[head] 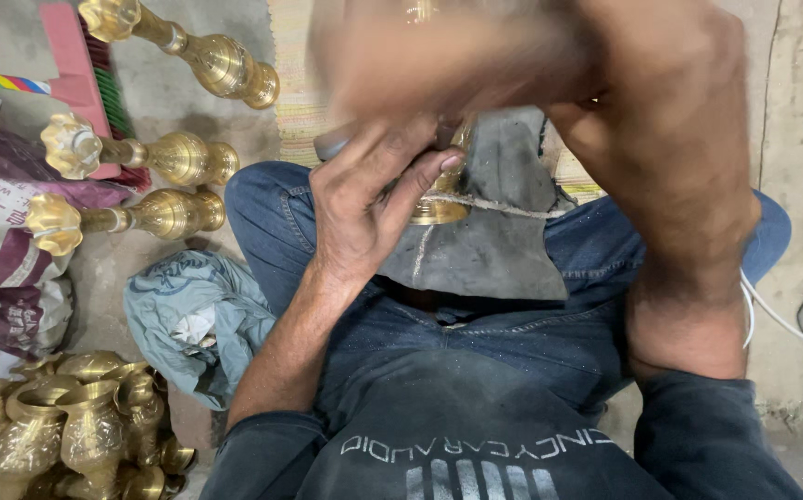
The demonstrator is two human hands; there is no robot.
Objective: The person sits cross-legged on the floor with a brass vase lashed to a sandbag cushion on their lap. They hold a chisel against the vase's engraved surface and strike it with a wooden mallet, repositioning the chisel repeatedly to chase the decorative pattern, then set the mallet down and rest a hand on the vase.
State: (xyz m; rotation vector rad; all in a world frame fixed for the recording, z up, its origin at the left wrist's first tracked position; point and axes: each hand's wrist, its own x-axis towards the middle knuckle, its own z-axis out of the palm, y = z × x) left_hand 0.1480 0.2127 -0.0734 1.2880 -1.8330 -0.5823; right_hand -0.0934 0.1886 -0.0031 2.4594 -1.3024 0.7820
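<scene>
My left hand [369, 199] grips a brass piece [440, 206] that rests on a dark grey pad [489, 243] across my lap. Only the piece's flared gold rim shows under my thumb. My right hand [439, 65] is a blur above it, near the top of the view, and what it holds cannot be made out. A thin string lies across the pad beside the brass rim. I sit on the floor in blue jeans and a dark sweatshirt.
Three brass stems with flower-shaped ends [133, 157] lie on the floor at the left. Several brass vessels [77, 426] are heaped at the lower left. A crumpled grey-blue cloth [193, 319] lies by my left knee. A white cable [790, 324] runs at the right.
</scene>
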